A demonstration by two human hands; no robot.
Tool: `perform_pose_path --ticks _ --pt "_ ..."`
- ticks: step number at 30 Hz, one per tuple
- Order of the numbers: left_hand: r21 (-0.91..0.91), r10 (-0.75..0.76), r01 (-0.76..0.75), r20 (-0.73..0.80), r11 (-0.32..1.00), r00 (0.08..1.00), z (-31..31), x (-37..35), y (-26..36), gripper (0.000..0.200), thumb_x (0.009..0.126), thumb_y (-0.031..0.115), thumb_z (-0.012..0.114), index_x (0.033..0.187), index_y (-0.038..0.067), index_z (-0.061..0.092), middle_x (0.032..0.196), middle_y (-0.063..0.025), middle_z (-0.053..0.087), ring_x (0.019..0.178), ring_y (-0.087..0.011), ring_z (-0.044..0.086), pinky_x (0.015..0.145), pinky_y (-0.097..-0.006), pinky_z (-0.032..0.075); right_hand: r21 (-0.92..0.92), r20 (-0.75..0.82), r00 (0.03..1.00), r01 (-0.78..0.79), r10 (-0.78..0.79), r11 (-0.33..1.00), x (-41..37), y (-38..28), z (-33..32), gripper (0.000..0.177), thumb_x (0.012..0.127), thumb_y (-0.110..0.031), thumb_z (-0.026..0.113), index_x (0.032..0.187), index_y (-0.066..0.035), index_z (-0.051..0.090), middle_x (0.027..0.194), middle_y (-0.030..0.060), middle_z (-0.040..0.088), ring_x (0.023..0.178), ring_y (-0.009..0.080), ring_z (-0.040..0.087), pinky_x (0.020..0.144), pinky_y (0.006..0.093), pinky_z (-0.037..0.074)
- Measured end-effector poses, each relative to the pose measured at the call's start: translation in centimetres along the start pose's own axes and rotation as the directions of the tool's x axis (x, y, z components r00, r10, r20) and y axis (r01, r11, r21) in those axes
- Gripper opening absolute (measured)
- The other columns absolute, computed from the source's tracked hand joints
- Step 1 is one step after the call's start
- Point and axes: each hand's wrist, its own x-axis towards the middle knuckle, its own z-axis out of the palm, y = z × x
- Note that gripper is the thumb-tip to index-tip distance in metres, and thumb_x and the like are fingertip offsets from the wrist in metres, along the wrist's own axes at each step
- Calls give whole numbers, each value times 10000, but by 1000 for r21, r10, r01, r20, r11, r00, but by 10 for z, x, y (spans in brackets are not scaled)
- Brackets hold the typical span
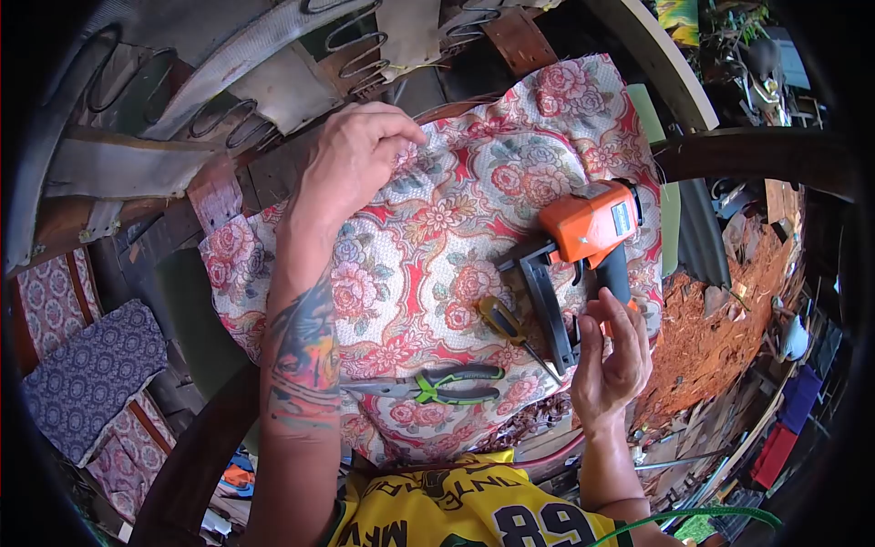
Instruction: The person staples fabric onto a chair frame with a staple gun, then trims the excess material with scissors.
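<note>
A floral red-and-cream fabric (pixel 437 228) lies draped over a chair frame. My left hand (pixel 351 155) presses down on the fabric's far edge, fingers curled against it. My right hand (pixel 612 356) hovers beside the black handle of an orange staple gun (pixel 583 246) that rests on the fabric; fingers are loosely bent with nothing clearly in them. A screwdriver with a yellow-black handle (pixel 506 326) lies next to the gun. Green-handled pliers (pixel 442 385) lie on the fabric near my body.
Bare zigzag springs and webbing of the chair seat (pixel 237 73) show beyond the fabric. Dark curved wooden chair arms (pixel 747 150) flank the work. Patterned cushions (pixel 91 374) lie at left. Orange-brown debris and clutter (pixel 720 328) cover the ground at right.
</note>
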Motion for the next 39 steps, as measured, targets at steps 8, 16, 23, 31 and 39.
perform_pose_path --ticks 8,16,23,31,39 --pt "294 289 -322 150 900 946 14 5 2 130 850 147 771 966 134 827 1061 -14 677 1077 -228 610 944 -357 526 -30 69 997 -45 47 999 0 -12 19 427 881 -13 795 1289 9 671 1090 198 687 929 321 694 781 378 572" --pt "90 -56 71 -164 993 985 13 3 -10 149 1092 133 489 1189 63 578 1100 -181 749 1039 -316 745 833 -424 579 -21 94 986 -136 138 990 -9 -10 21 662 823 -160 891 1403 -24 603 1093 180 673 985 330 666 845 417 566" --pt "-62 -198 203 77 977 977 13 5 -20 370 1022 257 671 1290 2 662 1184 -145 744 1080 -199 702 955 -339 527 -335 -82 997 -36 9 941 9 14 -17 479 840 -140 874 1227 -19 619 1118 179 634 989 337 649 840 438 542" --pt "-134 -191 268 418 954 888 33 41 -47 531 1010 495 647 1284 46 716 1143 -157 763 1034 -223 707 955 -385 514 -361 -27 998 -58 52 931 8 -3 -9 664 852 -264 867 1371 11 559 1203 245 634 1122 367 646 941 460 537" --pt "-238 -201 327 434 915 878 24 41 -54 565 1019 465 661 1349 7 675 1068 -63 745 955 -131 634 898 -294 494 -155 460 782 -397 422 905 67 45 -31 519 721 -216 854 1138 51 695 923 180 763 829 249 744 813 397 572"
